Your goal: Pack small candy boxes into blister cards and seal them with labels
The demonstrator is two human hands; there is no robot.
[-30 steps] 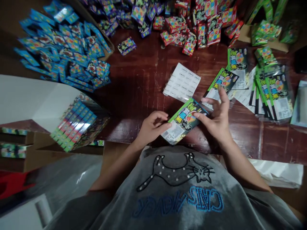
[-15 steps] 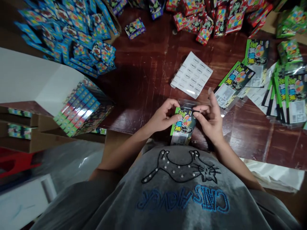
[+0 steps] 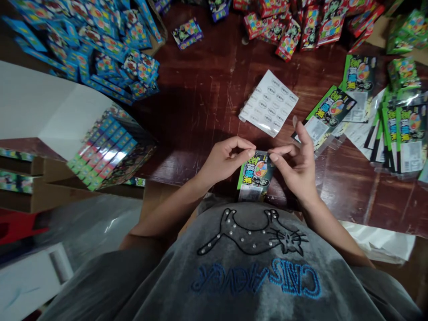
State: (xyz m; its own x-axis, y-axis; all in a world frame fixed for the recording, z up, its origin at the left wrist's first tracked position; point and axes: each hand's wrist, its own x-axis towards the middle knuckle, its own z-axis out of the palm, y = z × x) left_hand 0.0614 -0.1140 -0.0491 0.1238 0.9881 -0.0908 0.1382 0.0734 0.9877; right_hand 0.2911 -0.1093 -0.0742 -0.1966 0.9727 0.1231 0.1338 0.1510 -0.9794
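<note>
Turned from a slant to nearly straight up and down since a second ago, the held packet [image 3: 254, 176] is at lower centre, over the bench [image 3: 200, 104]. Left hand [image 3: 227, 162] and right hand [image 3: 297, 167] each have a thumb-and-finger grip closed on its top edge. They seem to be folding or sealing it; the next move probably calls for even pressure along there. I count one white printed sheet [image 3: 270, 103] right of centre, two loose packets [image 3: 329, 113] beside it, and one fanned pile [image 3: 406, 138] at far right, too overlapped to count.
</note>
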